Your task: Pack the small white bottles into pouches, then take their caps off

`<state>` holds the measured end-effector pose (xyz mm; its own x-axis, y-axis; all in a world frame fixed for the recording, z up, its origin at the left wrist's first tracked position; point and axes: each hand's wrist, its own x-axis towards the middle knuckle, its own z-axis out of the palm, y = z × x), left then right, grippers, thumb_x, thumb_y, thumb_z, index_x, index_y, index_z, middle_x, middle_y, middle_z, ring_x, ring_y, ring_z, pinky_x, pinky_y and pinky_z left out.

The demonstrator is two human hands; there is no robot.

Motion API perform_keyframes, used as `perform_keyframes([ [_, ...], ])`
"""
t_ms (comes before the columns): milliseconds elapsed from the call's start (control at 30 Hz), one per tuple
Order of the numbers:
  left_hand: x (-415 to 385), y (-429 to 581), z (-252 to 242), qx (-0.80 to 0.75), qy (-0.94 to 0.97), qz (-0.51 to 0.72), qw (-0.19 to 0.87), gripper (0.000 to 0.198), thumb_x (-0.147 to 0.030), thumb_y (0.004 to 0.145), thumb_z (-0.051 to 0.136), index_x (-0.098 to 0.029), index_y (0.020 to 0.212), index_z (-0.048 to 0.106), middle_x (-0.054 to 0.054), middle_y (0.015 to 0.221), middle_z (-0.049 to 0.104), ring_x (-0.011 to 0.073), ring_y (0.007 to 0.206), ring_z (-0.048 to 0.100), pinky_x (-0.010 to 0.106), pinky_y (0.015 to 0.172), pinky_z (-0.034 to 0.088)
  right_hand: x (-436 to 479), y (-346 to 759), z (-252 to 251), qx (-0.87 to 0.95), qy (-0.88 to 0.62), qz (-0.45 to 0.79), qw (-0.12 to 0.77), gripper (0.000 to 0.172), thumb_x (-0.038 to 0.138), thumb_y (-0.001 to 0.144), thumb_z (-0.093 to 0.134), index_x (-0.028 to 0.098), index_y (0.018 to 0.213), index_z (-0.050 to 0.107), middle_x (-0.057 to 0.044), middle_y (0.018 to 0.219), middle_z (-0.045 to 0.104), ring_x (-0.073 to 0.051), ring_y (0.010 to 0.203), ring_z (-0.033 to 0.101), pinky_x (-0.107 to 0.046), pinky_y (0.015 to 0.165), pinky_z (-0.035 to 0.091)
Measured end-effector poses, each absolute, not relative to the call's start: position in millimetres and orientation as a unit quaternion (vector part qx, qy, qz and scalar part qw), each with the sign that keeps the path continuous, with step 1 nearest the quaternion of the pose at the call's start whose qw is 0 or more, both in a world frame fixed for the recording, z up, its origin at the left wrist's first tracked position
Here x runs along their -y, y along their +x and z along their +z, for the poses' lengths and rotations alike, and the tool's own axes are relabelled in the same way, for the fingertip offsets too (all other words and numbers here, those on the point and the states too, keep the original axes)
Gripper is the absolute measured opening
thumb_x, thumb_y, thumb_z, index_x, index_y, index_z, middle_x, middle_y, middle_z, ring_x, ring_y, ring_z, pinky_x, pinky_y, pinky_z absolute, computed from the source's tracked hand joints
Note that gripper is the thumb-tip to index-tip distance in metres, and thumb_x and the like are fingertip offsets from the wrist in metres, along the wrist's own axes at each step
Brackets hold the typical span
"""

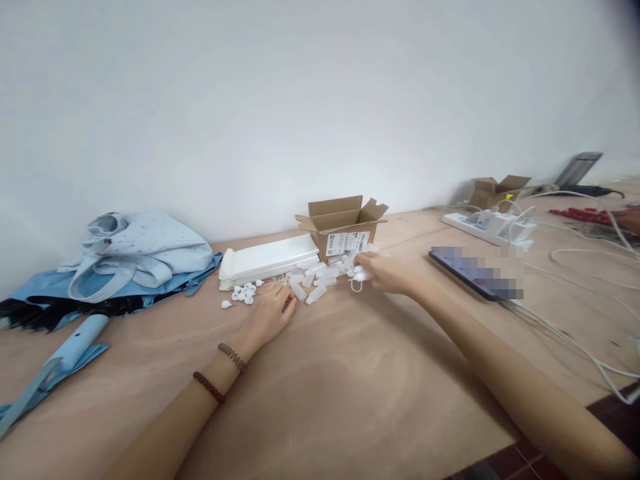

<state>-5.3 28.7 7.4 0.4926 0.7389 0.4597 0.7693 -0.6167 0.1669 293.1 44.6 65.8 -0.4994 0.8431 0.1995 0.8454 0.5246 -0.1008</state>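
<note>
My right hand [384,271] is closed at the right end of a pile of small translucent plastic bottles [316,294]. Between its fingers is a small white plastic piece [359,273] with a thin white loop [357,287] hanging below. My left hand [271,312] rests palm down on the table, thumb apart from the bent fingers, holding nothing that I can see. Its fingertips are partly hidden, close to some thin white loops [283,279]. Left of that hand lies a cluster of white pointed caps [243,293], with one cap [226,304] lying apart.
Behind the bottles stand an open cardboard box [320,241] and a stack of flat white packets [270,257]. A pale blue bag [145,243] and blue umbrella [83,340] lie left. Rightward are a phone [463,272], a power strip [493,227] and loose white cables [565,337].
</note>
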Motion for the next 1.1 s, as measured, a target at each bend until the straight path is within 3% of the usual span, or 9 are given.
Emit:
perform_keyframes([
  [100,-29.1,-5.7,6.4,0.440,-0.861,-0.252,0.022,0.011,-0.020,0.087,0.043,-0.019,0.083,0.054,0.006,0.085,0.059,0.0218,0.084,0.055,0.034,0.072,0.044,-47.2,277.7,54.0,0.868,-0.472,-0.113,0.109,0.013,0.016,0.078,0.058,0.014,0.090,0.054,-0.012,0.098,0.057,-0.023,0.088,0.052,-0.028,0.070,0.036],
  [200,-29.6,-6.1,5.9,0.438,-0.863,-0.250,0.015,0.010,-0.019,0.086,0.044,-0.018,0.087,0.054,0.006,0.086,0.059,0.0216,0.084,0.056,0.034,0.073,0.045,-50.8,263.8,43.1,0.881,-0.427,-0.176,0.104,0.008,0.013,0.083,0.052,0.014,0.091,0.055,-0.012,0.101,0.058,-0.024,0.095,0.048,-0.031,0.077,0.034],
  [367,-30.1,-5.7,5.4,0.441,-0.862,-0.248,0.014,0.010,-0.020,0.087,0.044,-0.018,0.086,0.053,0.007,0.087,0.060,0.0218,0.085,0.056,0.034,0.074,0.044,-55.5,257.8,34.8,0.881,-0.419,-0.209,0.068,0.014,0.007,0.085,0.044,0.013,0.090,0.056,-0.012,0.091,0.061,-0.025,0.092,0.047,-0.033,0.076,0.030],
  [567,-28.4,-5.2,7.9,0.443,-0.859,-0.256,0.013,0.009,-0.018,0.086,0.044,-0.018,0.083,0.053,0.007,0.084,0.059,0.0217,0.082,0.056,0.034,0.072,0.044,-56.1,272.8,41.8,0.870,-0.442,-0.192,0.103,0.014,0.004,0.080,0.045,0.014,0.085,0.053,-0.013,0.093,0.059,-0.024,0.089,0.049,-0.032,0.076,0.030],
  [700,-25.8,-5.7,10.0,0.445,-0.848,-0.286,0.020,0.010,-0.018,0.086,0.044,-0.019,0.083,0.053,0.006,0.082,0.059,0.0217,0.082,0.055,0.034,0.072,0.044,-54.1,287.5,53.0,0.828,-0.512,-0.078,0.215,0.010,0.013,0.073,0.051,0.017,0.082,0.049,-0.009,0.091,0.057,-0.019,0.077,0.050,-0.027,0.067,0.033],
  [833,-24.5,7.1,19.1,0.471,-0.809,-0.351,0.023,0.009,-0.018,0.086,0.045,-0.019,0.084,0.054,0.004,0.082,0.059,0.0205,0.082,0.055,0.034,0.074,0.044,-56.4,294.1,55.3,0.759,-0.541,0.097,0.350,0.020,0.024,0.067,0.055,0.020,0.083,0.045,0.000,0.079,0.055,-0.016,0.069,0.050,-0.024,0.060,0.035],
  [967,-37.7,43.5,38.2,0.450,-0.835,-0.314,0.037,0.013,-0.018,0.087,0.043,-0.018,0.087,0.057,0.006,0.088,0.061,0.0205,0.088,0.055,0.034,0.078,0.045,-58.0,289.7,51.1,0.697,-0.553,0.198,0.411,0.029,0.023,0.057,0.058,0.019,0.085,0.049,0.002,0.078,0.056,-0.016,0.070,0.051,-0.024,0.061,0.038],
  [1100,-67.9,83.7,51.9,0.447,-0.857,-0.248,0.064,0.012,-0.019,0.081,0.052,-0.015,0.078,0.063,0.013,0.087,0.062,0.0284,0.097,0.050,0.041,0.082,0.042,-51.8,282.5,49.9,0.655,-0.528,0.340,0.421,0.019,0.023,0.058,0.058,0.017,0.076,0.055,0.001,0.068,0.058,-0.015,0.063,0.052,-0.025,0.057,0.043],
])
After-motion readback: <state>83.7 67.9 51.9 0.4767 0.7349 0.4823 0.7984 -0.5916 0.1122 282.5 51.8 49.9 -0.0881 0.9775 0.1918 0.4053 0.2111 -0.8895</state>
